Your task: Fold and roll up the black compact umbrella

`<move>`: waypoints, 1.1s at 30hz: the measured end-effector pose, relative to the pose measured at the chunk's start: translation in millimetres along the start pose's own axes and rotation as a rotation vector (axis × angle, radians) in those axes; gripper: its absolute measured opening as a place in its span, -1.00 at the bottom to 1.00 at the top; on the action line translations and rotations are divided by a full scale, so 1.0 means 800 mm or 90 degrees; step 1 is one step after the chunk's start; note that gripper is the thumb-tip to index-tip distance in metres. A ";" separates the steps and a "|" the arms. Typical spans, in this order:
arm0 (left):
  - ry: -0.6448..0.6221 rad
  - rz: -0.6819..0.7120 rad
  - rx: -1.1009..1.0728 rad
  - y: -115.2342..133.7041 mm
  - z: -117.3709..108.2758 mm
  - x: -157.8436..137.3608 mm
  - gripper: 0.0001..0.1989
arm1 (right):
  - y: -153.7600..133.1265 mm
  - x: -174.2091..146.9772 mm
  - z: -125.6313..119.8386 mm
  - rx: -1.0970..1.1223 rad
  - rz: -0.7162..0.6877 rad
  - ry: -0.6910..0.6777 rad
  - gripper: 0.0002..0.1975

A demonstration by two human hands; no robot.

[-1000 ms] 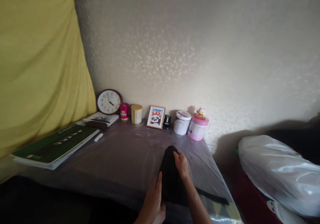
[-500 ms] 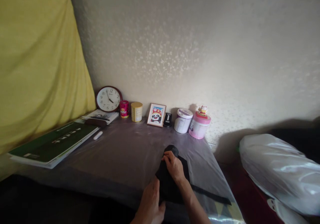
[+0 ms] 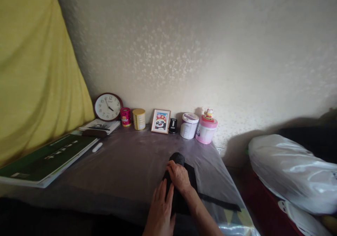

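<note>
A black cloth piece [image 3: 190,174], partly folded or rolled into a thick bundle, lies near the table's front right; its exact kind I cannot tell. From it a narrow black strap [image 3: 219,202] runs out to the right. My right hand [image 3: 178,175] is closed over the upper part of the bundle, just below its rounded dark end [image 3: 177,157]. Beside and below it, my left hand [image 3: 162,204] lies with fingers stretched along the bundle's left side, pressing against it. My hands hide much of the cloth.
Along the wall stand a clock [image 3: 108,106], a red tin [image 3: 125,116], a yellow tin [image 3: 139,119], a picture frame [image 3: 160,121], and two tubs [image 3: 189,126]. A green book [image 3: 47,155] and a white pen-like object [image 3: 97,147] lie left. A plastic bag [image 3: 289,173] sits right of the grey table [image 3: 126,166].
My left hand has moved up, from gripping the cloth's lower left edge to lying flat along the bundle's side. The cloth's left edge is now folded inward. The view has shifted slightly.
</note>
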State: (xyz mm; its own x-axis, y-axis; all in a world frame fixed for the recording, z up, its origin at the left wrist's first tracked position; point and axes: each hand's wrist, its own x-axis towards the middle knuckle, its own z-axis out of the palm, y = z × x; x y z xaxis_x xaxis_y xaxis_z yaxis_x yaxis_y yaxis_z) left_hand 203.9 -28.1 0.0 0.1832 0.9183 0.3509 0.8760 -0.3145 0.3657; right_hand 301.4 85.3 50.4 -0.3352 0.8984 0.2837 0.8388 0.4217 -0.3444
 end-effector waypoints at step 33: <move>-0.034 -0.124 -0.199 0.004 -0.007 0.006 -0.16 | 0.135 -0.051 -0.016 0.137 0.331 0.142 -0.59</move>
State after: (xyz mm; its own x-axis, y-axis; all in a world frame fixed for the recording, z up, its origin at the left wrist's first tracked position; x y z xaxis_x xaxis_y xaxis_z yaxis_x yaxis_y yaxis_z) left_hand 205.3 -25.8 7.6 0.0567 0.9767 0.2068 0.7196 -0.1836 0.6697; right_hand 411.3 92.7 12.9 0.2133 0.9559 0.2018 0.7550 -0.0302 -0.6550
